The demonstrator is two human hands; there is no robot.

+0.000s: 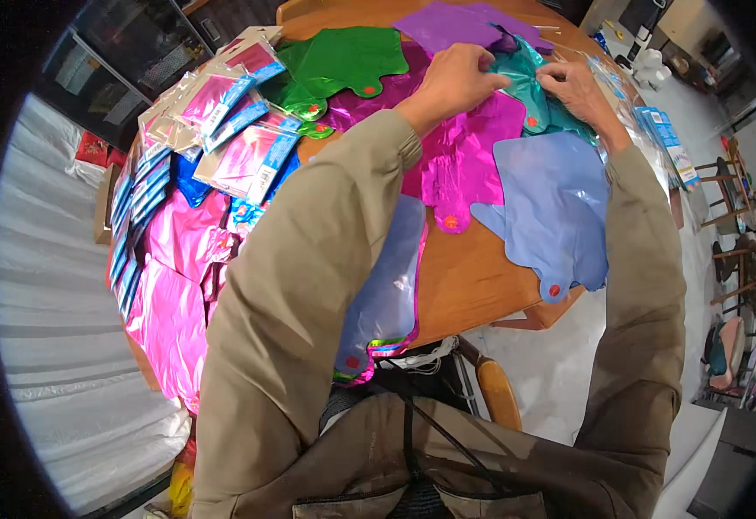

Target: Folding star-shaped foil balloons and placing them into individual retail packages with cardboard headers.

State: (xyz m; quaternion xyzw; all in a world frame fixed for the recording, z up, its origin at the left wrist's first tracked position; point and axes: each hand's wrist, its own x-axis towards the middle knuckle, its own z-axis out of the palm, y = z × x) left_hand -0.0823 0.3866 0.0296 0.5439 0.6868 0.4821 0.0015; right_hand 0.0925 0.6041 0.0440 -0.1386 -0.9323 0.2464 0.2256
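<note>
Light: bright, even daylight
Glare: sheen on foil balloons
Edges: fisheye bending, black vignette
Focus: slightly soft

Home dining room, wooden table, chairs, dark glass-fronted cabinet

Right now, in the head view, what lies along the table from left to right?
Pink foil sheets → packaged balloons → green foil balloon → magenta foil balloon → teal balloon in both hands → light blue foil balloon → clear packets.

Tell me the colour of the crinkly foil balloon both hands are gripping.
Teal, the crinkly foil balloon, seen in the head view.
</note>
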